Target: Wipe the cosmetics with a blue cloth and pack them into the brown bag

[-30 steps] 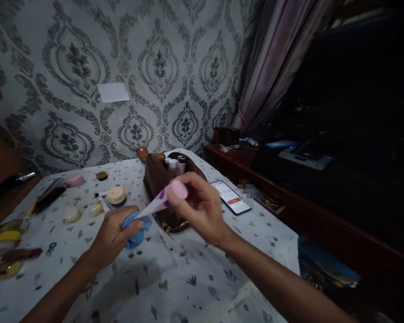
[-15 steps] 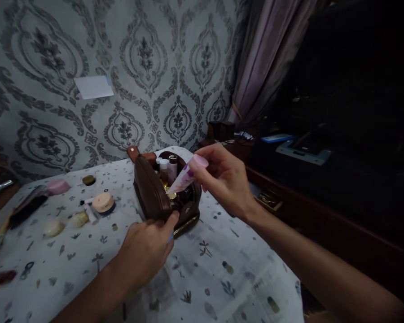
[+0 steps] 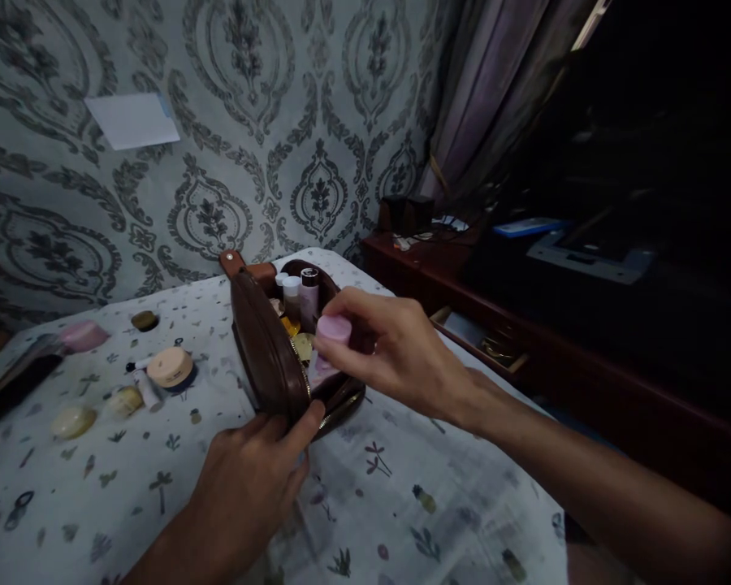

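Note:
A brown leather toiletry bag (image 3: 261, 345) stands open on the printed tablecloth (image 3: 402, 504), with small bottles (image 3: 301, 296) upright inside. My right hand (image 3: 395, 353) pinches a tube with a pink cap (image 3: 332, 331), and the tube's lower end is down inside the bag. My left hand (image 3: 249, 479) rests on the cloth at the bag's near end, its thumb and fingers pressed against the rim by the zipper. Whether the blue cloth is still in that hand is hidden.
Jars, small tubes and compacts (image 3: 169, 367) lie scattered on the cloth to the left of the bag. A dark wooden cabinet (image 3: 499, 325) runs along the right, a curtain (image 3: 493, 106) behind it. Patterned wallpaper with a white paper note (image 3: 131, 120) rises behind the table.
My right hand carried the pink-capped tube from above the table down into the open bag. My left hand moved from the tube's end to the bag's near rim.

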The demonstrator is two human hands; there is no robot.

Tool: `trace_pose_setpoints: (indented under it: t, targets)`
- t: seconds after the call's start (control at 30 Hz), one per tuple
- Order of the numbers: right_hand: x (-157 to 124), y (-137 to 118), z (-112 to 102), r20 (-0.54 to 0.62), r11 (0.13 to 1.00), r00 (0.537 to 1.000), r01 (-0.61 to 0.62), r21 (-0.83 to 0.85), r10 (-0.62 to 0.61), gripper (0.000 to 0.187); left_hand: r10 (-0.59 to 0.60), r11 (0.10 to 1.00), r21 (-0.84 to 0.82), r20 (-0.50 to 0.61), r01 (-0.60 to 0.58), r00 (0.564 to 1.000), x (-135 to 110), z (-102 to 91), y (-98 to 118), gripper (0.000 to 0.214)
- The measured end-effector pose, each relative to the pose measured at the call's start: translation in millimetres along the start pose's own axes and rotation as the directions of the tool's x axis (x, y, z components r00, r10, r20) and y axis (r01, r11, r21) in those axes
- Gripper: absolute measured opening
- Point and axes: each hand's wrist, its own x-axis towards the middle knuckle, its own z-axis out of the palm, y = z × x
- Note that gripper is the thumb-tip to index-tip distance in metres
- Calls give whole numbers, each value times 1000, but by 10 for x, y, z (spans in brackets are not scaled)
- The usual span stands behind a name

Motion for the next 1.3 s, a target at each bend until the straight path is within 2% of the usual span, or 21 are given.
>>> trace_pose_setpoints:
  t: [0.13,0.27,0.43,0.6,0.73,0.8,0.87,1.0,1.1,1.3]
  targets:
    - [-51,61,94,150,998,988,33,-44,-26,12,-6,1000,2,-6,6,1000,-5,14,4,52]
    - [-113,145,139,254,983,967,40,-179,7,16,5,1000,-7,-18,-5,1000,2,0,25,48]
    - [-178,175,144,311,966,950,51,-253,31,12,4,999,51,-32,-2,999,-16,16,44,48]
    - [-232,168,118,279,969,960,47,-241,23,11,43,995,95,-50,-38,998,-4,-33,25,53]
    - [-354,167,118,77,991,996,58,-122,-49,15,34,993,113,-89,-24,995,52,-171,-52,67]
    - [-451,162,132,-26,994,995,96,-46,-97,16,-6,990,137,-91,18,996,80,-240,-111,69]
    - [-562,160,157,-72,991,988,136,10,-135,16,-24,987,159,-88,38,996,98,-286,-170,66]
    - [-779,208,243,-39,981,981,191,37,-190,17,-10,987,158,-113,28,994,96,-292,-242,62]
    - [-899,296,342,-5,983,985,170,70,-171,17,-9,988,153,-128,29,992,66,-239,-260,61]
    - [-1013,431,511,12,983,988,150,103,-152,15,-6,991,136,-68,15,998,33,-153,-289,69]
